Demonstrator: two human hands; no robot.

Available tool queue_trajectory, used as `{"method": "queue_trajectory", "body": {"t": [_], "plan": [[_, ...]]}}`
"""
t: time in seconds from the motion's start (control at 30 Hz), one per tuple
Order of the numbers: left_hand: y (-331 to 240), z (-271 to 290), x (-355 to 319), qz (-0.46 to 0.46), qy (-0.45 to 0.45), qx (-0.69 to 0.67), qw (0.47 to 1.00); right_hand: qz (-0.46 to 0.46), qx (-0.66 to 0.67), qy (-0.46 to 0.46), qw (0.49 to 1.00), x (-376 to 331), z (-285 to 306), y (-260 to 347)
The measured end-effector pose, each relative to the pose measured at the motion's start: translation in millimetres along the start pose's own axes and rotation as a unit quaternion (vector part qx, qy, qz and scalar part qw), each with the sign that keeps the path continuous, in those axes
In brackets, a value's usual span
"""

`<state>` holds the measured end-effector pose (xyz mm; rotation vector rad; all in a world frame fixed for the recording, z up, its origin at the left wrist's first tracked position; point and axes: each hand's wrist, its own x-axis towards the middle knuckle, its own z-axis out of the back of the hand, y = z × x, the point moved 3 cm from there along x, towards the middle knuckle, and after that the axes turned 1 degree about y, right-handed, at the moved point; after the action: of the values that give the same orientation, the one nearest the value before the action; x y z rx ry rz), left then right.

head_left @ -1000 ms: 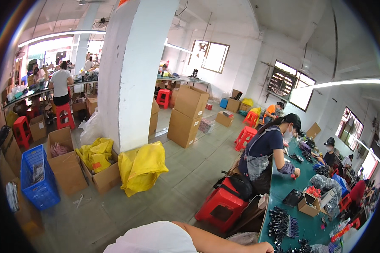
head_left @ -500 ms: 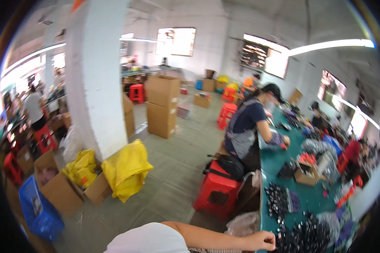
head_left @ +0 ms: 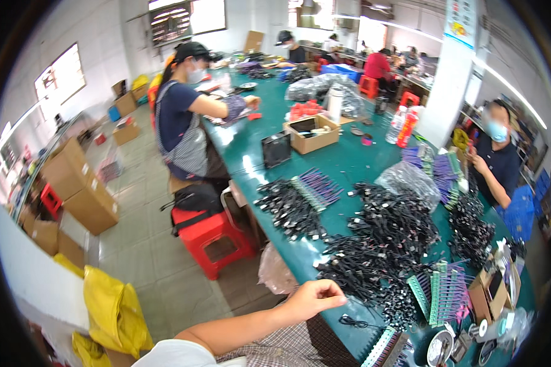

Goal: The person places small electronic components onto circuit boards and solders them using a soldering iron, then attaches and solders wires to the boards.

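My left hand (head_left: 317,298) reaches over the near edge of the green table (head_left: 254,165), its fingers curled in and the thumb against them. Nothing shows in its grasp. Just to the right of it lies a small loop of black cable (head_left: 356,322). Beyond the hand spreads a large heap of black cables (head_left: 379,235) with light connector ends. Green strips with purple wires (head_left: 438,296) rest right of the heap, and another strip (head_left: 379,348) sits at the near edge. My right hand is out of the picture.
A smaller cable bunch (head_left: 288,208) and a cardboard box (head_left: 315,137) are farther along the table. One co-worker (head_left: 177,116) stands at the left side, another (head_left: 496,159) is across at the right. A red stool (head_left: 211,238) and yellow bags (head_left: 113,309) stand left.
The view has swung to the right, bringing more of the table and its cables into sight. My left hand, formerly at the table's edge, now appears farther left and higher in the picture.
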<state>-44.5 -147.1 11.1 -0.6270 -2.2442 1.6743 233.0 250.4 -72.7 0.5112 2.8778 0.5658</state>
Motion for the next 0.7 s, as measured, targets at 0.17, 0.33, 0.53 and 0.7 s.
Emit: {"method": "queue_trajectory", "body": {"t": [0.17,0.33,0.53,0.7], "plan": [[-14,5,9,0.049,0.008,0.018,0.999,0.006,-0.003,0.013,1.000,-8,5,3],[-29,9,25,0.056,0.004,0.060,0.997,-0.015,0.005,0.021,1.000,-5,-2,4],[-47,0,32,0.015,-0.046,0.070,0.996,0.031,0.019,0.030,0.999,10,29,5],[-24,-14,30,0.009,-0.053,0.049,0.997,0.042,0.017,0.016,0.999,8,20,-1]]}}
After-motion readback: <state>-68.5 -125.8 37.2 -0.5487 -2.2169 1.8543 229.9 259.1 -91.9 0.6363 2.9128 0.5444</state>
